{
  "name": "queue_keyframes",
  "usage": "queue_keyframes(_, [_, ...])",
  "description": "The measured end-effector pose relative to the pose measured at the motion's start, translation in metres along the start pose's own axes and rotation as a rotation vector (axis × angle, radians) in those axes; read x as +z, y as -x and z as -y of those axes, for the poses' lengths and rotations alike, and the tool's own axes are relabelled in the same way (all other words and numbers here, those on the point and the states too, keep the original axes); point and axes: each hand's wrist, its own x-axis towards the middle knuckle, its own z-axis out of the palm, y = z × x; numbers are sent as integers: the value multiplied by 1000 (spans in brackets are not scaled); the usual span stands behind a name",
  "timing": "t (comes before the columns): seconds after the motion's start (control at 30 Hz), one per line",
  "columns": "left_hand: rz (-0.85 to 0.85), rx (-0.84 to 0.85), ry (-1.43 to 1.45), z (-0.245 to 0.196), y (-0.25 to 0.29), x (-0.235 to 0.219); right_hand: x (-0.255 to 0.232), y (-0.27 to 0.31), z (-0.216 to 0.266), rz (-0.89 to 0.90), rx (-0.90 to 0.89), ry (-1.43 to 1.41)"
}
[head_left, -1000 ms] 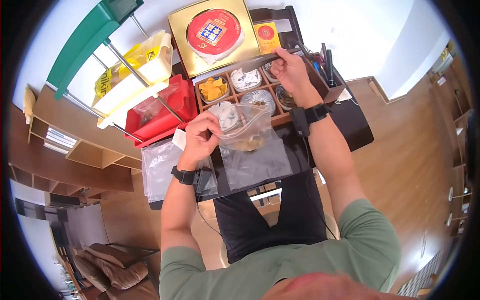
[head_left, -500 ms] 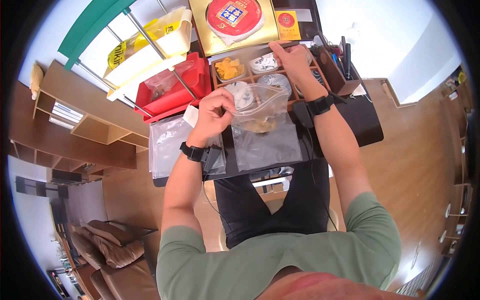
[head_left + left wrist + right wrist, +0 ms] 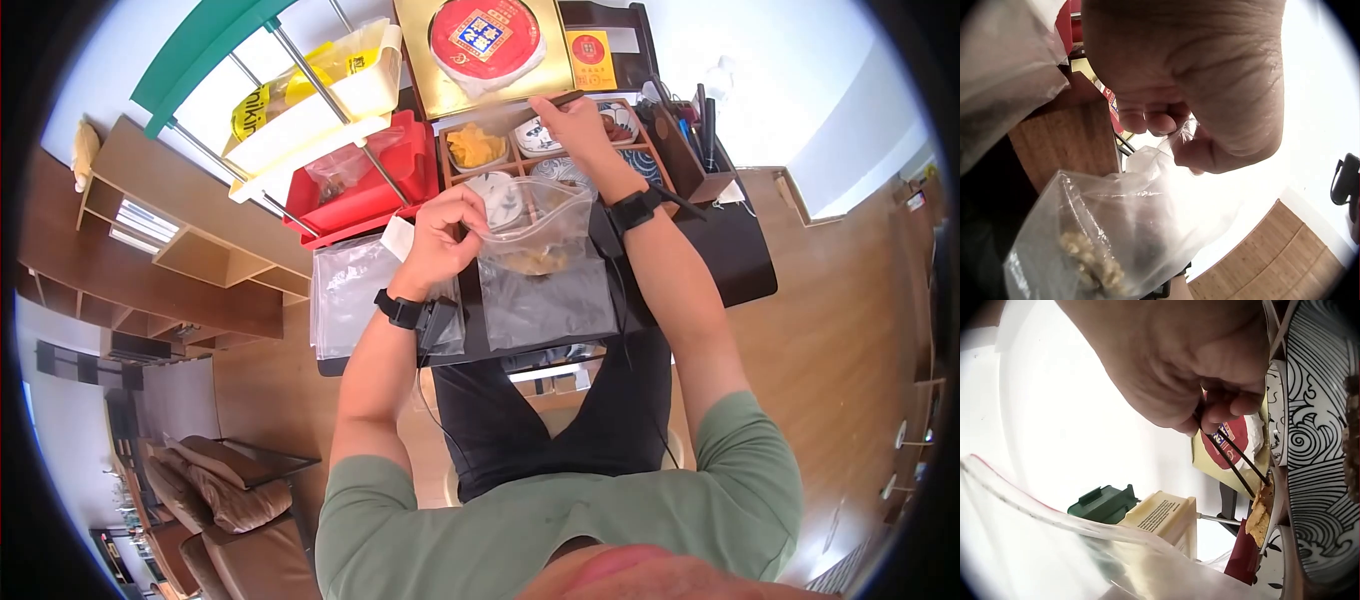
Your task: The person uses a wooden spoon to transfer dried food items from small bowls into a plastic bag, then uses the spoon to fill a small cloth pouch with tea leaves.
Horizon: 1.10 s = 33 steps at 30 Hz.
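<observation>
My left hand (image 3: 443, 235) pinches the rim of a clear zip bag (image 3: 540, 235), whose mouth gapes in the head view. Pale, lumpy pieces (image 3: 1094, 259) lie low inside the bag in the left wrist view. A pair of dark chopsticks (image 3: 1231, 467) is held in my right hand (image 3: 578, 130), above the back of a divided wooden box (image 3: 512, 160). In the right wrist view the chopstick tips overlap the yellow, crinkled dried pieces (image 3: 1261, 519). These fill a small dish at the box's back left corner. Patterned white dishes (image 3: 497, 195) occupy other compartments.
Flat clear bags (image 3: 345, 300) lie on the dark table at left, another clear bag (image 3: 550, 310) in front. A red bin (image 3: 415, 165) and cream tray (image 3: 345, 110) stand left. Behind is a gold box (image 3: 415, 50) with a red round package; a pen holder (image 3: 690, 150) stands right.
My right hand has shifted left over the box, with the chopsticks towards the dish of yellow pieces. My left hand keeps hold of the bag's rim. The whole head view has shifted.
</observation>
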Motion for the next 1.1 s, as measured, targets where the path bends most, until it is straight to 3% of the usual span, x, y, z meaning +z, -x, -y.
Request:
queue_keyframes(0.07, [2,0,10,0,0,0,-1,-1,-2,5,34,12])
queue_keyframes(0.17, [5,7,-5,1,1,0,-1,-2,-4,20,-34,34])
queue_keyframes(0.23, [-3,-3,17,0,1,1,6,5,8,-34,-175,-110])
queue_keyframes(0.37, [4,-9,25,3,2,0,6,4,7,-31,-205,-117])
queue_keyframes(0.47, [-2,-29,45,1,2,0,1,-2,-3,-30,-143,28])
queue_keyframes(0.53, [2,-17,25,1,2,-1,-3,-1,2,-83,-209,219])
queue_keyframes(0.6, [6,5,6,0,0,0,-5,0,5,-63,-179,191])
queue_keyframes(0.67, [13,3,27,-4,0,1,-6,2,10,-74,-345,277])
queue_keyframes(0.7, [20,8,15,-7,0,0,-7,7,15,-63,-230,236])
queue_keyframes(0.8, [7,38,2,-7,-1,0,-9,12,21,-123,-229,32])
queue_keyframes(0.87, [17,58,12,-6,-1,0,-16,15,31,-173,-297,45])
queue_keyframes(0.93, [24,81,20,-4,0,-1,-22,27,56,-283,-577,-49])
queue_keyframes(1.0, [74,52,53,-3,1,-3,-44,35,74,-251,-665,-50])
queue_keyframes(1.07, [85,65,43,-5,0,-5,-49,39,99,-342,-1013,169])
queue_keyframes(1.1, [85,59,55,-5,0,-5,-50,43,107,-341,-1017,168])
